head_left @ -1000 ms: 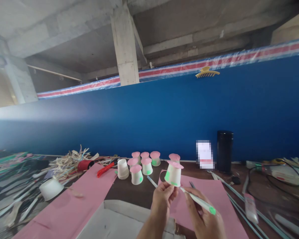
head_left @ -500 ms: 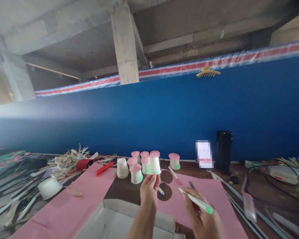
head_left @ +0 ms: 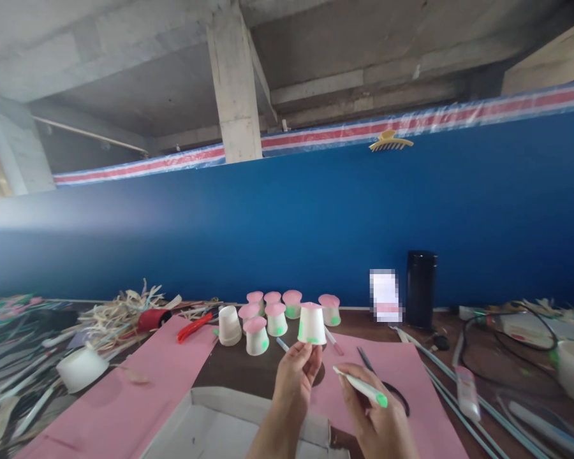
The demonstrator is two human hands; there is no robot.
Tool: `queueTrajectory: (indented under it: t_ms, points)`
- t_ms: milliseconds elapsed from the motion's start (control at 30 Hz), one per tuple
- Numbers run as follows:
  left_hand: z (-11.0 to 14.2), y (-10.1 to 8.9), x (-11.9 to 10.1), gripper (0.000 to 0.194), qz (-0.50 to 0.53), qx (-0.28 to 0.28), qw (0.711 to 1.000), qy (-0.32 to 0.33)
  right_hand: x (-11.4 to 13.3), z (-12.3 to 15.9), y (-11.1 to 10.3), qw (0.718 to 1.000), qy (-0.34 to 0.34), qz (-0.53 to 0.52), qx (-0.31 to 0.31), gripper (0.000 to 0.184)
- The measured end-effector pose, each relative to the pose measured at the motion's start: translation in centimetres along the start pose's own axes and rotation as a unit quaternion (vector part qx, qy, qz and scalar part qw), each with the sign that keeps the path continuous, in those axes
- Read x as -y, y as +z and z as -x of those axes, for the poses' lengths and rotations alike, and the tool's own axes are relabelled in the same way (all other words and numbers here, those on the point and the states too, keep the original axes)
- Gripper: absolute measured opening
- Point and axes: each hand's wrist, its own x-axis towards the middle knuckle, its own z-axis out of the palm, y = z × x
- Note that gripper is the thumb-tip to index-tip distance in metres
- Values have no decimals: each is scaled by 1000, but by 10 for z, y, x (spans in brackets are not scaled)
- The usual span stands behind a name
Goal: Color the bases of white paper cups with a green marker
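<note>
Head view: a white cup (head_left: 312, 325), upside down, is held up at the lower centre of the frame, a pink disc showing on its narrow top and green patches low on its side. The left hand (head_left: 294, 373) pinches it by the wide lower rim between thumb and fingers. The cup looks like paper, so it is probably light, thin-walled and easily dented; the rim seems the firmest place to grip, leaving the sides free and the disc unpressed. The right hand (head_left: 372, 408) is closed on a green-ended marker (head_left: 361, 386), a slim, stiff stick that likely handles easily, its tip apart from the cup.

Close behind the held cup, pink-topped cups (head_left: 276, 322) crowd the tabletop (head_left: 236, 370) and could be knocked. Left of them stand plain white cups (head_left: 230, 327), apparently stacked. Scissors (head_left: 398, 390) lie on a pink sheet (head_left: 425, 389) just beside the right hand, in the way of a sweep. A shallow cardboard box (head_left: 229, 417) sits under the left forearm at bottom centre; a black cylinder (head_left: 421, 290) stands at right.
</note>
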Motion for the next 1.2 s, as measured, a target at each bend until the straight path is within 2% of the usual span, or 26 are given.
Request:
queueTrajectory:
  t_ms: [400, 733, 900, 1200]
  points:
    - [16, 12, 8, 14, -13, 65, 997, -49, -13, -1, -2, 999, 15, -10, -26, 24]
    - [19, 13, 13, 15, -3, 83, 995, -55, -8, -6, -6, 994, -3, 40, -97, 22]
    - [20, 13, 12, 13, -5, 100, 994, -54, -8, -6, -6, 996, 8, 43, -82, 22]
    - [21, 13, 12, 13, 1, 92, 994, -54, -11, -3, -7, 995, 51, 65, -58, 26]
